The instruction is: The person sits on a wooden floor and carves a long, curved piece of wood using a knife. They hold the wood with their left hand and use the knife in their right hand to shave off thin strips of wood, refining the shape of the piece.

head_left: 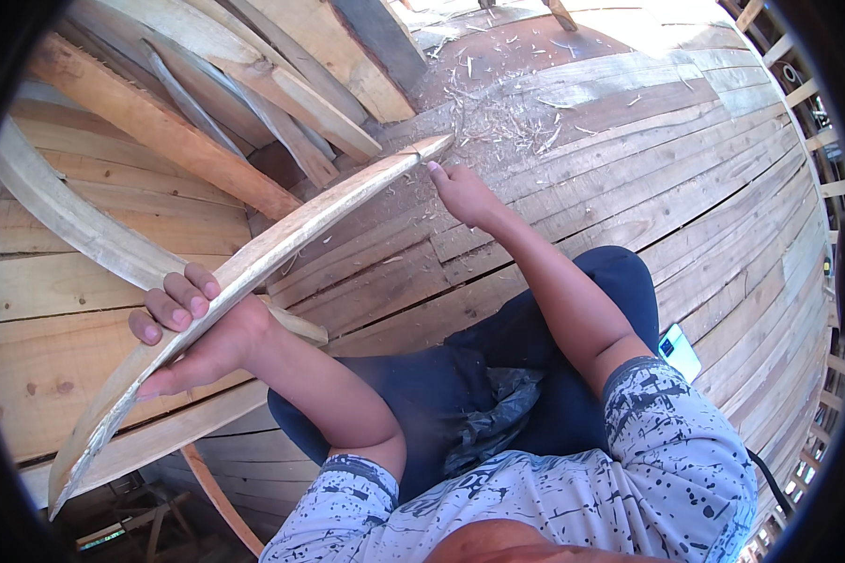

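Note:
A long curved wooden plank [296, 230] slants across my view, its near end low at the left and its narrow far end above the floor. Its edges look rough and pale. My left hand [202, 328] grips it near the lower end, palm beneath and fingers curled over the far edge. Close beside the far tip is my right hand [468, 195], closed, with the thumb at the plank's edge. Whatever that hand may hold is hidden. A small dark mark shows on the wood near this tip.
Wood shavings [535, 117] litter the plank floor [573, 216] ahead. Loose boards [169, 122] lean at the upper left, and another curved timber [75, 206] lies behind my left hand. A phone [678, 352] rests beside my right knee. Wooden slats [821, 141] line the right edge.

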Demonstrator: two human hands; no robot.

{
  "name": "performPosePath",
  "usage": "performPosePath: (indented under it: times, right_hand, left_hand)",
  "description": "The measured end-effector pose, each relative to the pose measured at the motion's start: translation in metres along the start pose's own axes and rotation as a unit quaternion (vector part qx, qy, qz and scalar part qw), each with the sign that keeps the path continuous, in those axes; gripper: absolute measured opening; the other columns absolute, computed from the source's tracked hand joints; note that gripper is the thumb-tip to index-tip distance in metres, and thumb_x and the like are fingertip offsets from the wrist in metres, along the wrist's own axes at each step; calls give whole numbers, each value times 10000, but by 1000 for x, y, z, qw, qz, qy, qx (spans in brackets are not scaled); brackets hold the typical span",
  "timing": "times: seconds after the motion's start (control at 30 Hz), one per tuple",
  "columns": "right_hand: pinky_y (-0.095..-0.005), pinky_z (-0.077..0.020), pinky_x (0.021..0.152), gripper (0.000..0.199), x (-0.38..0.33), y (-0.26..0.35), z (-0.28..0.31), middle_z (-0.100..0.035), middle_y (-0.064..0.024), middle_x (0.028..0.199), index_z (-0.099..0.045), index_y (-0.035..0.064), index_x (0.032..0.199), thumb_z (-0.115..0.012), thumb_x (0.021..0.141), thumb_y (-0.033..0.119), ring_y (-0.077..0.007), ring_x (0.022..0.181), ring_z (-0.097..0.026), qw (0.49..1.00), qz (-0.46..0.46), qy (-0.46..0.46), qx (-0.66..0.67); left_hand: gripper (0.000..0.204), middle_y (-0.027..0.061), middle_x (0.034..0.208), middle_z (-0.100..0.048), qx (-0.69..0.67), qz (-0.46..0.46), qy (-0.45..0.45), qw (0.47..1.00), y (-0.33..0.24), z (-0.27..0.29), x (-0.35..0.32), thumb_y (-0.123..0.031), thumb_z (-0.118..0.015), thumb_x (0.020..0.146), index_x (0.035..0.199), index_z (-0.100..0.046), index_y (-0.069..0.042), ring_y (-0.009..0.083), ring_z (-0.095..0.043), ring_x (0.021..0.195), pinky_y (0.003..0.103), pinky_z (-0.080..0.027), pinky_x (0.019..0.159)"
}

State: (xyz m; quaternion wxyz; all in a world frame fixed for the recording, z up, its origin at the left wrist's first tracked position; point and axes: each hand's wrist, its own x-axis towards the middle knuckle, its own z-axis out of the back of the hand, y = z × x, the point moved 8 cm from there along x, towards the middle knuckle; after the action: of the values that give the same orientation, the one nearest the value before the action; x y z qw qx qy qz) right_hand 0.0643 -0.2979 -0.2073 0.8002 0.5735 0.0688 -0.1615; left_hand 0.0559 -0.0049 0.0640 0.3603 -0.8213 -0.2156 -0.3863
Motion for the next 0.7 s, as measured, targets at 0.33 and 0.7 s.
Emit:
performPosePath:
  times: [0.33,0.7]
  right_hand:
    - [-485,-465,767,587,-3,12,6,-596,-236,765,-587,-77,855,-365,1049,431,-371,798,-609,1000,-22,-21,6]
    - [-473,-476,761,547,7,-12,6,-623,-238,811,-607,-68,908,-367,1047,404,-376,810,-633,997,-37,-50,-35]
  left_hand:
    - [632,25,792,-628,-35,7,45,998,2,-10,2,-758,-501,867,1007,-558,-144,164,-603,688,325,-506,653]
    - [643,41,806,-639,-60,16,55,997,3,-13,0,-766,-496,859,1045,-531,-151,183,-632,716,341,-527,669]
